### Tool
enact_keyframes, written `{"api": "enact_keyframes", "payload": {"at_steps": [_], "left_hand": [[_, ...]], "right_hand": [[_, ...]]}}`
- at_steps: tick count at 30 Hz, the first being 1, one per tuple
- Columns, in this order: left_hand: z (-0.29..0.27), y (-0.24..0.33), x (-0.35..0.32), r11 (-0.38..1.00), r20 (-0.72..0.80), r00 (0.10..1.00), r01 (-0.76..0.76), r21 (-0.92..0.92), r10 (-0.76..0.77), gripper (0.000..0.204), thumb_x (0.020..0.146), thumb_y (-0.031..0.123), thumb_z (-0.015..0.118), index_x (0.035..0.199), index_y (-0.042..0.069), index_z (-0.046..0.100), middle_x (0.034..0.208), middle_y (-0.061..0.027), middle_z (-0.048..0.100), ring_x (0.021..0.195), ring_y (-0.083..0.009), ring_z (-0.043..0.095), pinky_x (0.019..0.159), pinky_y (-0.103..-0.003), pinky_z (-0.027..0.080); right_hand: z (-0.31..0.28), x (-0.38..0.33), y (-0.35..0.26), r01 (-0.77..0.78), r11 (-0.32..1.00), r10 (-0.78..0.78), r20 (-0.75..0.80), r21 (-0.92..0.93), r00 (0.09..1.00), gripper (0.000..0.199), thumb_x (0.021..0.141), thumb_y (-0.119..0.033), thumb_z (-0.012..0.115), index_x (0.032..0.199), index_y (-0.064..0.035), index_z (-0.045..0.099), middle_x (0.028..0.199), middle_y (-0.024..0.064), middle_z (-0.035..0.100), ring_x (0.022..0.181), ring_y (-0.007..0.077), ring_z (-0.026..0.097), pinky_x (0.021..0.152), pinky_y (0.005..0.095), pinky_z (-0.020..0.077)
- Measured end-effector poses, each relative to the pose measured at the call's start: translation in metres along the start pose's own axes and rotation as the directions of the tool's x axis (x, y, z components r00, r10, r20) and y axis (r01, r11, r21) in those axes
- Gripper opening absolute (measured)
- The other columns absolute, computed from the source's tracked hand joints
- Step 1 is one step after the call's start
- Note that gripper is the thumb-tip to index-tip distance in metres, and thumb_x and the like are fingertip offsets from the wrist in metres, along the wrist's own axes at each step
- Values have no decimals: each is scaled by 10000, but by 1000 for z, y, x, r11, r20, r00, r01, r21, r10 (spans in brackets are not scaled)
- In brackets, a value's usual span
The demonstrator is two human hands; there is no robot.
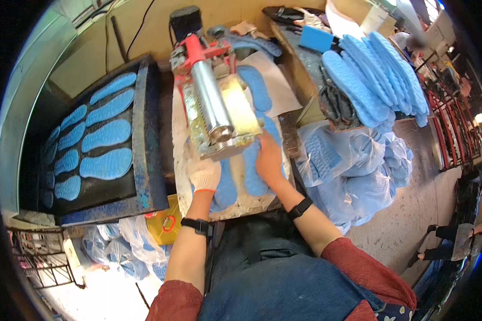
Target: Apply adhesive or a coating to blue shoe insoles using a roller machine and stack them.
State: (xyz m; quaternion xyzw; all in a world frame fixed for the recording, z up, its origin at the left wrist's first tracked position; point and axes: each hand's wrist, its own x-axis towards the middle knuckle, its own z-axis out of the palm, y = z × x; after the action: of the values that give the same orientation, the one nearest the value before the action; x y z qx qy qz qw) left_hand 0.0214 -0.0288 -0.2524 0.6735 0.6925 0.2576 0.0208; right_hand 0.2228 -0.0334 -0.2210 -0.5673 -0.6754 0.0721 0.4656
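In a cotton glove, my left hand reaches beneath the front end of a machine with a shiny metal cylinder. Its fingers are hidden there, beside a blue insole on a pale board. My right hand is bare and closed at the edge of another blue insole, by the machine's right corner. Part of that insole lies under the hand. Farther back on the board is one more blue insole, partly covered by the machine.
To the left, a tilted black mould tray bears several blue insoles. At the right, stacked blue insoles and black scissors lie on a bench. Filled clear plastic bags hang or stand below it. A person is at far right.
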Motion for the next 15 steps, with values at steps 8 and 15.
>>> {"api": "enact_keyframes", "payload": {"at_steps": [8, 15], "left_hand": [[-2, -8, -1, 985, -129, 985, -91, 149, 110, 247, 870, 211, 541, 1010, 43, 656, 956, -178, 668, 859, -358, 645, 741, -469, 507], [-72, 78, 10, 999, 134, 990, 34, 2, -33, 328, 881, 186, 532, 1154, 30, 624, 1203, -178, 615, 1092, -322, 593, 939, -421, 468]], "right_hand": [[6, 2, -3, 61, 998, -60, -62, 13, 996, 415, 703, 104, 511, 1107, 17, 549, 1241, 246, 560, 1127, 431, 528, 959, 484, 422], [-3, -10, 14, -91, 987, 90, -15, -129, 996, 328, 840, -35, 474, 1150, 2, 574, 1254, 209, 575, 1164, 365, 536, 990, 469, 407]]}}
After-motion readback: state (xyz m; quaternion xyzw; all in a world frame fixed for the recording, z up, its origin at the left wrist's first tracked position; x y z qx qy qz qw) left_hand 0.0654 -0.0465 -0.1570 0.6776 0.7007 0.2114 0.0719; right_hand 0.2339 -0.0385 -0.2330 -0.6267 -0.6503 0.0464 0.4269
